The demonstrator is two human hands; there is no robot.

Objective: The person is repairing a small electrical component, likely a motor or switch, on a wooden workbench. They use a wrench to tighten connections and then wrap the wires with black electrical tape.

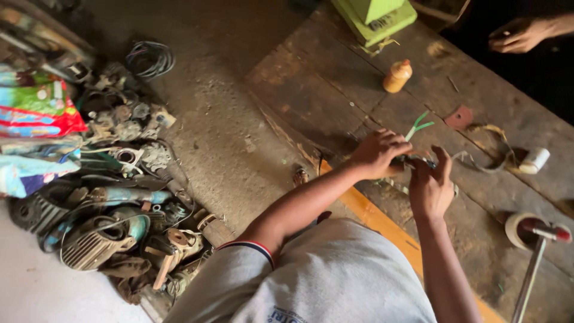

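Observation:
My left hand (pixel 378 153) is closed around a dark cable over the worn wooden workbench (pixel 335 90). Thin green wire ends (pixel 417 127) stick out past its fingers. My right hand (pixel 430 184) grips the same cable (pixel 418 160) from the near side, fingers pinched on a small dark part of it. Both hands touch each other at the cable. What exactly lies between the fingers is hidden.
A small orange bottle (pixel 397 76) and a green machine base (pixel 373 19) stand farther back. Another person's hand (pixel 519 36) rests at the top right. A white roll (pixel 534 160), tape roll (pixel 519 228) and red-handled tool (pixel 538 251) lie right. Old machine parts (pixel 119 203) are piled on the floor left.

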